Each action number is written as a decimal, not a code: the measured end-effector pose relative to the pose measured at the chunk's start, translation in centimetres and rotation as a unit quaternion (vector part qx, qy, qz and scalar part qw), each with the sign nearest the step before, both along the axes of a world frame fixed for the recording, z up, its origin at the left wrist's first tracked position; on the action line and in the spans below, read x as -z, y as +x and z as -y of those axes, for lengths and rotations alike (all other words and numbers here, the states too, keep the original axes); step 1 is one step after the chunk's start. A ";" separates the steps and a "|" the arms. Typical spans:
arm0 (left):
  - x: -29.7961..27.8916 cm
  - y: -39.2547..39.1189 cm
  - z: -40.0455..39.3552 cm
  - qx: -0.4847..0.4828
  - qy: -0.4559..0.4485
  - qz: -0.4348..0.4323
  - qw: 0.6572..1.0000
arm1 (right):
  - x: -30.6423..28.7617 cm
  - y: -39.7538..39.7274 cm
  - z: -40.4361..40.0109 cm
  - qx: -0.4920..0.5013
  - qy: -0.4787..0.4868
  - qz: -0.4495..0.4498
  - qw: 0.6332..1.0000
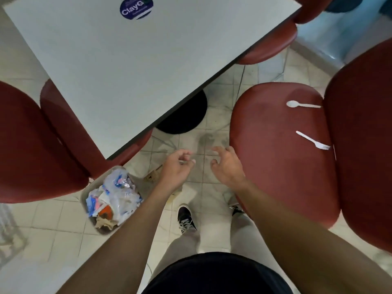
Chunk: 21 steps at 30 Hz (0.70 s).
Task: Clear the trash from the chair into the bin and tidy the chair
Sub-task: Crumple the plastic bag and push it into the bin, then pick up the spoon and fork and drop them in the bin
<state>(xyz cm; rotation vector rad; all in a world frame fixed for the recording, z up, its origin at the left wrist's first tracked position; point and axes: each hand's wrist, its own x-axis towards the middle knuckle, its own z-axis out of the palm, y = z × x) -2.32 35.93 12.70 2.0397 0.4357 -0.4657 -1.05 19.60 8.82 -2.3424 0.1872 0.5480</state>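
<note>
Red chair (275,149) taken as landmark: glossy moulded seat, rounded edges, dull scuffing across the middle.

Two pieces of trash are seen on the seat, both toward its back edge beside the backrest. White plastic spoon (301,105): bowl pointing toward the bench (148,60), handle running to the backrest. White plastic fork (314,141): lying diagonal, tines nearest the backrest, well apart from the spoon.

Both are judged very light, thin and stiff but brittle; likely to skid on the slick seat if pushed. A pinch at mid-handle is judged best, or the handle end may be tipped up by pressing on the bowl or tines.

Left hand (178,168) is held over the floor off the chair's front edge, fingers loosely curled; something small and pale may be between the fingertips, though it cannot be told. Right hand (228,164) hangs at the seat's front corner, fingers spread and bent, nothing held.

Bin (112,198) is noted on the floor, well apart from the chair past the left hand, already heaped with crumpled plastic wrappers and paper. Tan scraps (153,175) lie on the tiles just beside it.
</note>
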 end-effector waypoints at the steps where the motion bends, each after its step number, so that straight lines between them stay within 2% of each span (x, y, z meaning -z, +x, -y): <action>1: 0.1 0.8 1.4 0.022 0.005 0.001 1.000 | 0.1 0.3 1.6 0.012 -0.003 -0.003 1.000; 6: 1.6 6.1 8.4 0.108 0.051 -0.006 0.993 | 1.0 2.5 9.7 0.078 -0.017 -0.025 0.996; 10: 3.3 10.7 15.5 0.168 0.053 -0.002 0.984 | 2.3 4.5 16.9 0.120 -0.018 -0.037 0.992; 18: 7.7 17.7 28.1 0.264 0.072 -0.006 0.962 | 5.7 7.9 27.8 0.158 -0.021 -0.068 0.985; 21: 9.9 20.5 33.1 0.298 0.085 0.005 0.951 | 8.3 9.0 31.7 0.163 -0.026 -0.046 0.985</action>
